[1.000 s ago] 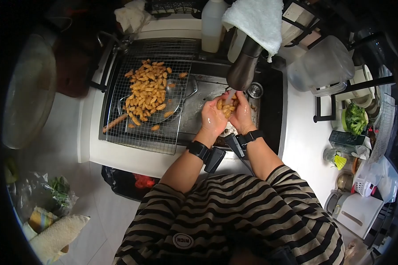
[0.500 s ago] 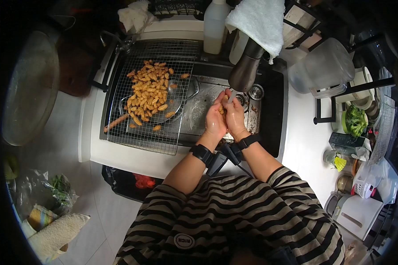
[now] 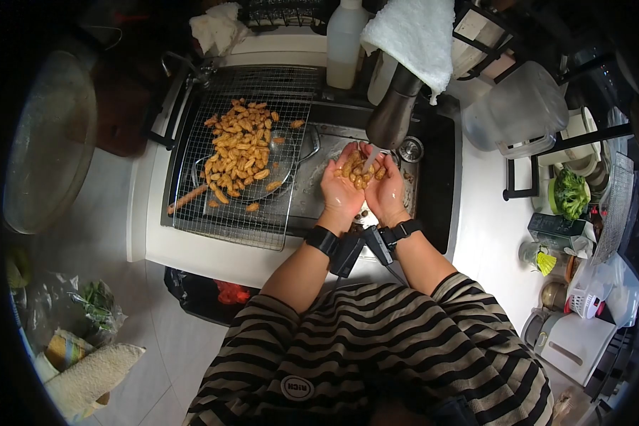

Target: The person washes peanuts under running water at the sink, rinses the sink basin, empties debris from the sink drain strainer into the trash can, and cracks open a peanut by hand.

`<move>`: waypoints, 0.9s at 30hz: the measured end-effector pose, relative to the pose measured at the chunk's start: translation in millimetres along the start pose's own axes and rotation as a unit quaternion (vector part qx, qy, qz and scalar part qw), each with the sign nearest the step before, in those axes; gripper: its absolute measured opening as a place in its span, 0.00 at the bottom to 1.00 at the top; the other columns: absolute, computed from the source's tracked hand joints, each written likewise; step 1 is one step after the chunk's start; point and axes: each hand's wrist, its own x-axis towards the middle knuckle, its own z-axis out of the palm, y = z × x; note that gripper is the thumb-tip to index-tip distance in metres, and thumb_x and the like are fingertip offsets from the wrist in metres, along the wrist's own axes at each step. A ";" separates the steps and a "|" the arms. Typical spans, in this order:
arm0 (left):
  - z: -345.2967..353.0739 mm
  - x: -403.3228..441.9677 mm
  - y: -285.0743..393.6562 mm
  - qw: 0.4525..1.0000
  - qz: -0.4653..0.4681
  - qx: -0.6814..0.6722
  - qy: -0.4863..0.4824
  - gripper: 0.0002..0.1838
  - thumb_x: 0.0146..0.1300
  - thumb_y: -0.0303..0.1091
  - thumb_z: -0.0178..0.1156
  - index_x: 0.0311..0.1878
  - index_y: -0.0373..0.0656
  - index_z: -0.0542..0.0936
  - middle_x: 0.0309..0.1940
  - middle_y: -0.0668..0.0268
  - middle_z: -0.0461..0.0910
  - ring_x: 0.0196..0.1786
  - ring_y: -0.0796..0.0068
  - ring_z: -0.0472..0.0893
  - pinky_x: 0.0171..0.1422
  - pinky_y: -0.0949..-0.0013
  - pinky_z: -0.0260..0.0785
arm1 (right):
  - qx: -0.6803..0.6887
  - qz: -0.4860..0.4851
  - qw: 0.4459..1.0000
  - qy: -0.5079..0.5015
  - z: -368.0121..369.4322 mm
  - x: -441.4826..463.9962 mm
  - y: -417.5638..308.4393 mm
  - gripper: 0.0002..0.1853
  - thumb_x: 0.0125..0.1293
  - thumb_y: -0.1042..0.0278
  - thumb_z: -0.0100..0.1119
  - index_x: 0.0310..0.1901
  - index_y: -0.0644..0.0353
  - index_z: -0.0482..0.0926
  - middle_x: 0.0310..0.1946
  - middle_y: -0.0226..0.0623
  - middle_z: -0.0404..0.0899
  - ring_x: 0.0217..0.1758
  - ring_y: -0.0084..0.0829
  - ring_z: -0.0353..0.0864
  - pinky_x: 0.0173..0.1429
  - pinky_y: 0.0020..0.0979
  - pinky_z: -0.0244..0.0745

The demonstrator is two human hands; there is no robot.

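Under the dark faucet (image 3: 392,117), my left hand (image 3: 341,192) and my right hand (image 3: 390,193) lie side by side, palms up. Together they form a cup holding several wet peanuts in their shells (image 3: 357,170). A stream of water (image 3: 371,157) runs from the faucet onto them. Both hands are over the sink (image 3: 435,192). To their left, a wire rack (image 3: 263,228) spans the sink and bears a heap of unshelled peanuts (image 3: 234,145). A wooden handle (image 3: 187,199) shows under the rack's mesh, beside a round metal vessel that is partly hidden.
A soap bottle (image 3: 343,53) stands behind the sink, and a white towel (image 3: 415,42) hangs over the faucet. At right are a clear plastic container (image 3: 522,106), leafy greens (image 3: 570,195) and a white cutting board (image 3: 574,348). A black bag (image 3: 192,295) hangs below the counter's front.
My hands have parted from a closed, pressed-together pose into an open cup, so the peanuts between them now show. The peanuts on the rack have not moved.
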 end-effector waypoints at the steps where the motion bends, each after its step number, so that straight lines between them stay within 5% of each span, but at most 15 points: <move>1: 0.6 0.2 0.4 1.000 -0.001 -0.010 0.000 0.26 0.66 0.47 0.33 0.59 0.39 0.64 0.58 0.59 0.66 0.62 0.60 0.64 0.68 0.57 0.51 | -0.006 -0.002 1.000 -0.013 -0.1 -1.6 -0.2 0.22 0.69 0.58 0.33 0.50 0.70 0.70 0.53 0.44 0.70 0.60 0.38 0.65 0.67 0.36 0.53; 8: 1.5 2.6 -1.5 1.000 0.006 0.012 0.016 0.27 0.66 0.48 0.31 0.58 0.39 0.65 0.57 0.60 0.67 0.61 0.61 0.65 0.66 0.57 0.53 | -0.085 -0.049 0.995 -0.030 -5.8 -1.5 6.4 0.25 0.69 0.55 0.33 0.53 0.69 0.68 0.54 0.45 0.69 0.61 0.37 0.64 0.68 0.33 0.50; 10: -0.3 3.7 -4.0 0.999 0.000 0.041 0.035 0.25 0.66 0.47 0.33 0.58 0.40 0.65 0.57 0.61 0.67 0.61 0.62 0.66 0.66 0.57 0.54 | -0.410 -0.058 0.909 -0.054 12.2 -14.0 -0.6 0.26 0.69 0.54 0.33 0.58 0.68 0.64 0.59 0.45 0.65 0.65 0.36 0.58 0.68 0.32 0.47; 12: -7.7 5.4 -6.2 0.996 -0.022 0.064 0.053 0.24 0.66 0.45 0.35 0.58 0.42 0.66 0.57 0.62 0.68 0.60 0.63 0.66 0.66 0.57 0.54 | -0.649 -0.191 0.714 -0.179 13.3 -14.8 2.2 0.28 0.69 0.53 0.33 0.62 0.66 0.59 0.64 0.45 0.55 0.71 0.32 0.43 0.69 0.30 0.41; 16: -11.3 9.7 -2.2 0.992 -0.068 0.068 0.085 0.21 0.66 0.44 0.36 0.52 0.41 0.71 0.51 0.61 0.73 0.55 0.63 0.71 0.61 0.56 0.61 | -0.569 -0.175 0.789 -0.152 10.6 -4.2 -6.3 0.25 0.66 0.62 0.35 0.61 0.67 0.60 0.58 0.43 0.65 0.56 0.32 0.66 0.62 0.30 0.57; 17: -7.7 6.1 -2.7 0.991 -0.073 0.065 0.089 0.21 0.66 0.44 0.36 0.50 0.40 0.72 0.48 0.61 0.75 0.52 0.63 0.73 0.59 0.57 0.63 | -0.379 -0.106 0.911 -0.125 6.8 -2.3 -9.2 0.24 0.64 0.64 0.36 0.60 0.67 0.61 0.51 0.40 0.71 0.47 0.28 0.70 0.57 0.29 0.62; 19: -14.9 8.8 0.3 0.992 -0.104 0.034 0.070 0.20 0.66 0.43 0.37 0.49 0.40 0.72 0.47 0.61 0.75 0.51 0.64 0.74 0.58 0.57 0.64 | -0.243 -0.113 0.962 -0.054 20.4 -7.8 -17.6 0.20 0.63 0.67 0.38 0.55 0.67 0.65 0.47 0.38 0.72 0.49 0.29 0.71 0.59 0.30 0.63; 24: -25.3 14.2 5.2 0.977 -0.188 -0.006 0.100 0.12 0.63 0.38 0.46 0.41 0.42 0.73 0.42 0.61 0.76 0.35 0.67 0.76 0.34 0.73 0.71 | -0.224 -0.163 0.961 -0.019 25.6 -12.0 -40.9 0.18 0.63 0.71 0.37 0.52 0.70 0.66 0.48 0.43 0.72 0.52 0.30 0.71 0.57 0.28 0.67; 27: -27.9 15.2 7.6 0.968 -0.236 0.015 0.087 0.09 0.62 0.37 0.48 0.39 0.42 0.72 0.35 0.61 0.76 0.25 0.73 0.71 0.23 0.79 0.64 | -0.272 -0.196 0.942 -0.005 22.5 -11.3 -56.7 0.18 0.63 0.70 0.37 0.52 0.69 0.67 0.47 0.44 0.73 0.51 0.32 0.73 0.52 0.28 0.71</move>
